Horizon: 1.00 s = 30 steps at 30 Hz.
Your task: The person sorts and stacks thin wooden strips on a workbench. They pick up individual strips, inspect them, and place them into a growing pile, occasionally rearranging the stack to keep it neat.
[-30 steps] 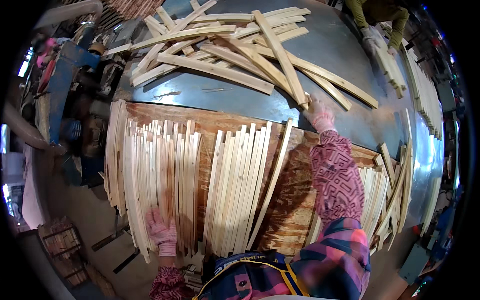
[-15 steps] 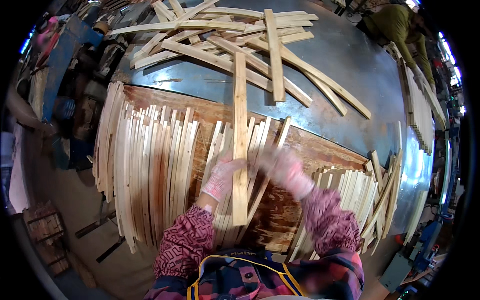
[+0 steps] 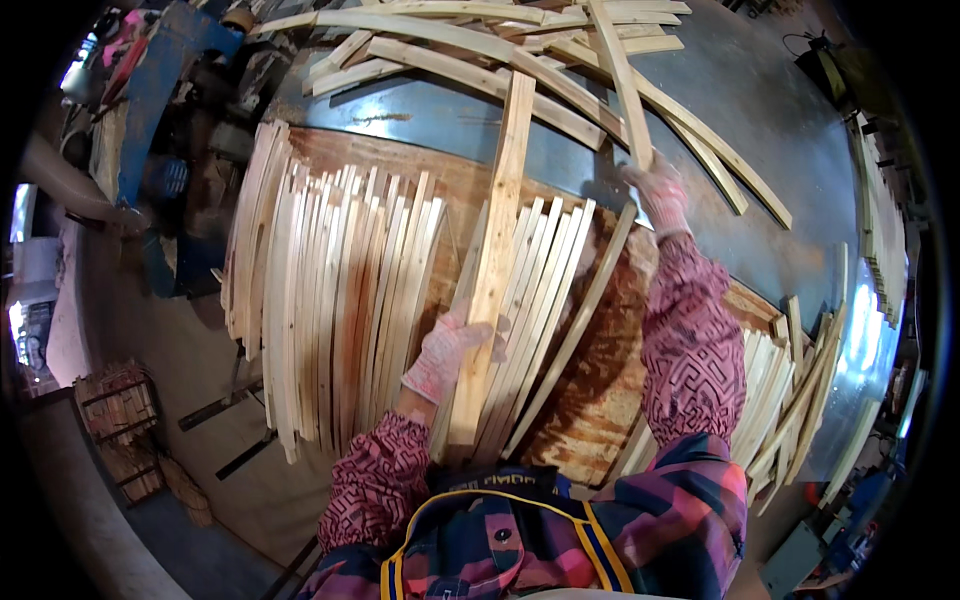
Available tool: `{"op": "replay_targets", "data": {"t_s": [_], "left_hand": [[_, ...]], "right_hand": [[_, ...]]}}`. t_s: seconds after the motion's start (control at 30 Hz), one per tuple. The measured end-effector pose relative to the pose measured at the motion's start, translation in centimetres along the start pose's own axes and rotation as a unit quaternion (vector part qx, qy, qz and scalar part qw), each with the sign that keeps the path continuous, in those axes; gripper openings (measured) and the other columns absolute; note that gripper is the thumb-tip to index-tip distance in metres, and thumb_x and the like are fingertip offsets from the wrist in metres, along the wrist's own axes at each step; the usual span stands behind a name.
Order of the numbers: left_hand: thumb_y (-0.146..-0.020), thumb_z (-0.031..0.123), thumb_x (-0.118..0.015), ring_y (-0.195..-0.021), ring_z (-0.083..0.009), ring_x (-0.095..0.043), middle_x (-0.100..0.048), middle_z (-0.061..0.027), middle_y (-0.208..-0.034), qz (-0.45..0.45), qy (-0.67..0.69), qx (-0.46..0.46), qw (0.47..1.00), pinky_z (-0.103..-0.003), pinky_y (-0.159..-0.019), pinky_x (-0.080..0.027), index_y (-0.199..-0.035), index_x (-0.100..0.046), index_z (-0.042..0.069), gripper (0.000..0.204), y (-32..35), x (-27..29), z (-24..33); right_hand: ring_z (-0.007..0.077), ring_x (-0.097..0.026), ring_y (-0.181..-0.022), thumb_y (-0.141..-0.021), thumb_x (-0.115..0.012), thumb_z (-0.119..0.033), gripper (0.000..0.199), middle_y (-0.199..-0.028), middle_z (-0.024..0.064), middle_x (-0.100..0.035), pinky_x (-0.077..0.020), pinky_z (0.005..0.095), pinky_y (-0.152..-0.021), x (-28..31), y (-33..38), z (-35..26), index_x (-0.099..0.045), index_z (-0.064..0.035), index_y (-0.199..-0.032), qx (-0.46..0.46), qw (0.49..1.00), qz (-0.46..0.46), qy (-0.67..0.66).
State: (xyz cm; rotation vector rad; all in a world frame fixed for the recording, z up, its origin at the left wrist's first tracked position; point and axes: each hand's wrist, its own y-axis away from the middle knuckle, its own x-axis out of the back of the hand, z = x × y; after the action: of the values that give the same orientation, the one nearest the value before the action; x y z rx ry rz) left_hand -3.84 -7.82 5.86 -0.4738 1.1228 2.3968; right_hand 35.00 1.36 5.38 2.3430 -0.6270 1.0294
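My left hand (image 3: 447, 352), in a pale knitted glove, is closed around the lower part of a long wooden strip (image 3: 498, 200). That strip is tilted slightly, its far end over the metal table. Stretched forward, my gloved right hand (image 3: 660, 195) has its fingers closed at the near end of another wooden strip (image 3: 622, 85), which reaches away over the loose pile. Beneath my left hand stands a row of wooden strips (image 3: 545, 290). One separate strip (image 3: 580, 330) leans to the right of that row, on a stained wooden board (image 3: 590, 425).
Several loose strips (image 3: 450, 65) lie crossed on the metal table (image 3: 740, 120). A dense row of strips (image 3: 340, 300) stands at the left, and a shorter row (image 3: 765, 375) with crossed pieces at the right. Blue machinery (image 3: 180, 100) is at the far left.
My right hand has moved forward from beside the held strip to the far strip's near end. The strip in my left hand has tilted. The whole view has shifted.
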Motion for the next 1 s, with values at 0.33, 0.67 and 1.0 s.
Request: {"op": "replay_targets", "data": {"t_s": [0.33,0.67,1.0], "left_hand": [[-0.094,0.019,-0.066,-0.086,-0.0174,-0.068,-0.070,-0.0080,-0.106,0.012,-0.039,-0.080,0.996,-0.032,-0.078,-0.058,-0.130,-0.058,0.000,0.041,7.4,4.6,-0.1],[-0.079,0.027,-0.075,-0.141,-0.0453,-0.030,-0.032,-0.0207,-0.155,0.348,-0.693,-0.249,0.581,-0.054,-0.117,-0.028,-0.143,-0.049,0.015,0.070,15.1,19.1,-9.0],[-0.084,0.040,-0.067,-0.149,-0.0397,-0.017,-0.024,-0.0213,-0.159,0.307,-0.826,-0.087,0.466,-0.052,-0.123,-0.013,-0.156,-0.027,0.020,0.085,13.8,13.9,-3.8]], "right_hand": [[0.0342,-0.065,-0.098,-0.084,-0.074,-0.032,0.047,-0.107,0.0213,-0.068,-0.0498,0.0448,-0.087,-7.9,34.4,11.9,-0.060,0.0016,-0.114,-0.114,0.984,0.080,-0.112],[0.0257,-0.065,-0.095,-0.089,-0.068,-0.021,0.045,-0.108,0.0141,-0.069,-0.0529,0.0403,-0.082,-14.3,38.5,11.3,-0.058,0.0020,-0.126,-0.150,0.944,-0.017,-0.292],[0.0199,-0.068,-0.096,-0.081,-0.065,0.006,0.066,-0.111,0.0109,-0.068,-0.0582,0.0312,-0.074,-6.2,43.8,7.8,-0.044,-0.0034,-0.143,-0.208,0.860,-0.074,-0.460]]}}
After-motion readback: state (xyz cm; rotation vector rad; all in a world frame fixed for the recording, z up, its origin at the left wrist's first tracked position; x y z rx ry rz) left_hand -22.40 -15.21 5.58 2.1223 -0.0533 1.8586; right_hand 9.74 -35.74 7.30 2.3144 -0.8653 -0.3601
